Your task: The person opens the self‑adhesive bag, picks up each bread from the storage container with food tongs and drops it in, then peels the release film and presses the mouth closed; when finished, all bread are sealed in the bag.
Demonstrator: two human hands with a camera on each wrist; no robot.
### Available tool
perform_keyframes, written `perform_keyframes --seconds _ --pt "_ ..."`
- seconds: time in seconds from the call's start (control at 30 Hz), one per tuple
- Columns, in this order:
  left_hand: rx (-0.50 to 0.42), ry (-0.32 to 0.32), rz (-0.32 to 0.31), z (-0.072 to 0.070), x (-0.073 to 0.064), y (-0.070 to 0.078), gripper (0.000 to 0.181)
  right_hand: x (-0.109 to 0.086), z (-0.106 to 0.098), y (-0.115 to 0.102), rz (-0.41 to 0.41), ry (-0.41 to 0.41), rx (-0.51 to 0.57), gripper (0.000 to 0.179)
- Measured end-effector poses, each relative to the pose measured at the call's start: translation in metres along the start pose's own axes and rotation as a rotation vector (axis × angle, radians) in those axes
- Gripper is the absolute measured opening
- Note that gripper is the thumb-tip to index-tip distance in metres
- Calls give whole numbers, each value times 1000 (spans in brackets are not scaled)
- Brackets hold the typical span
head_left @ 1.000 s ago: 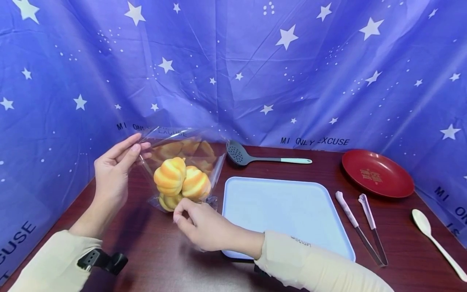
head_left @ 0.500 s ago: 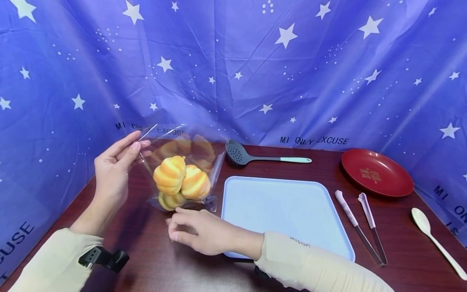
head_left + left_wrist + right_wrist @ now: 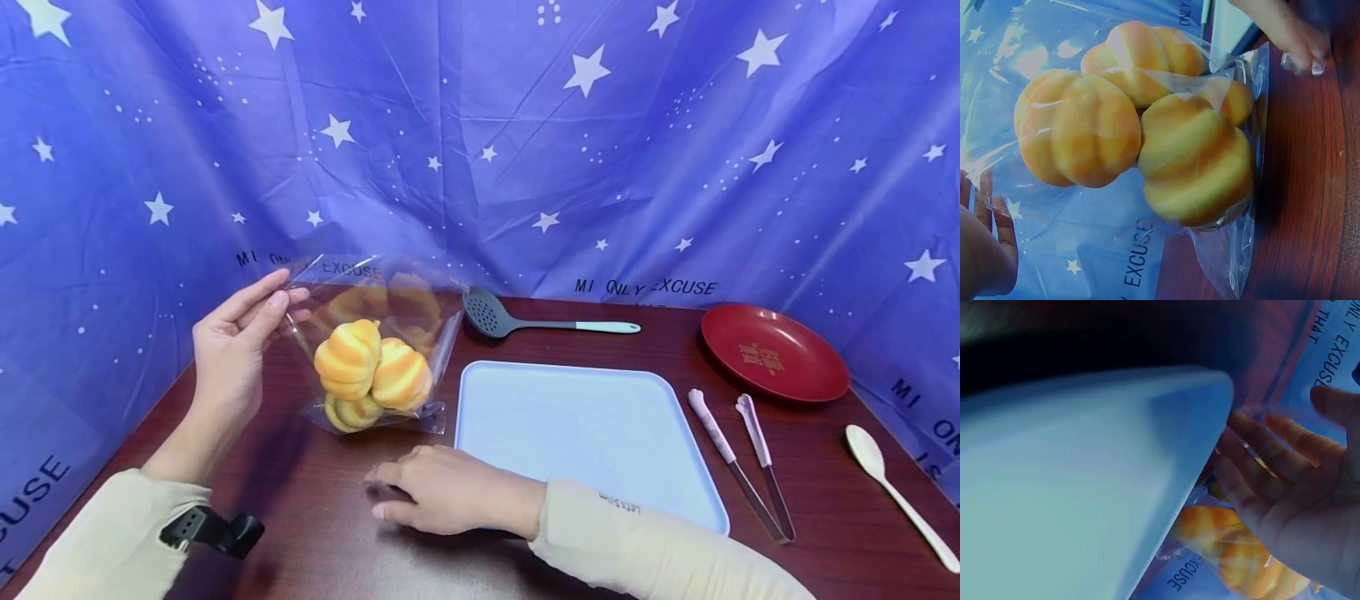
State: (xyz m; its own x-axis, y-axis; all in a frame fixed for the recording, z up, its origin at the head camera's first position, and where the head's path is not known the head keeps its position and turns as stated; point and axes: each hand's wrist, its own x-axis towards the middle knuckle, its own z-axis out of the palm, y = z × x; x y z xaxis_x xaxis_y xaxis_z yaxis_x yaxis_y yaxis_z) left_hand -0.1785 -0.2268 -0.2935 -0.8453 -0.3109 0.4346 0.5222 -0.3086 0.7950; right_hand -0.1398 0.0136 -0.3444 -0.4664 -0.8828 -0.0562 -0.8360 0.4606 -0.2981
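On the left, a clear plastic bag (image 3: pixel 433 417) stands upright on the table, with several pumpkin-shaped yellow-orange pieces (image 3: pixel 348 360) inside. My left hand (image 3: pixel 234 354) pinches the bag's upper left edge between thumb and fingers. In the left wrist view, the pumpkin shapes (image 3: pixel 1075 128) press against the film. My right hand (image 3: pixel 453 492) is in front of the bag, apart from it, by the tray's near left corner. Its fingers look loosely extended in the right wrist view, with the thumb (image 3: pixel 1335 405) apart. A small scrap of clear plastic (image 3: pixel 1300 64) shows at its fingertips, blurred.
A pale blue tray (image 3: pixel 570 433) lies right of the bag. Behind it is a slotted skimmer (image 3: pixel 525 323). Further right are tongs (image 3: pixel 750 467), a red plate (image 3: pixel 780 354) and a cream spoon (image 3: pixel 892 492). A starry blue curtain (image 3: pixel 480 142) surrounds the table.
My right hand has drawn back from the bag's lower front towards me, and its fingers have loosened. The left hand and the bag have hardly moved.
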Motion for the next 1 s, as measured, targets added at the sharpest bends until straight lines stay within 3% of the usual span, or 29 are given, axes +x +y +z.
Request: perform_keyframes --seconds 0.07,0.17,0.4,0.57,1.0 --pt "-4 -3 1 0 0 0 24 -2 0 2 -22 -9 -62 53" --pt "-4 -2 2 0 0 0 23 -5 0 3 -49 -9 -92 61" --pt "0 -8 -1 0 0 1 21 -7 -5 10 -23 107 109 38" --pt "-1 -5 3 1 1 1 22 -10 -17 14 18 225 120 22" --pt "-2 -4 -5 2 1 0 22 -22 -57 23 -11 388 -101 20"
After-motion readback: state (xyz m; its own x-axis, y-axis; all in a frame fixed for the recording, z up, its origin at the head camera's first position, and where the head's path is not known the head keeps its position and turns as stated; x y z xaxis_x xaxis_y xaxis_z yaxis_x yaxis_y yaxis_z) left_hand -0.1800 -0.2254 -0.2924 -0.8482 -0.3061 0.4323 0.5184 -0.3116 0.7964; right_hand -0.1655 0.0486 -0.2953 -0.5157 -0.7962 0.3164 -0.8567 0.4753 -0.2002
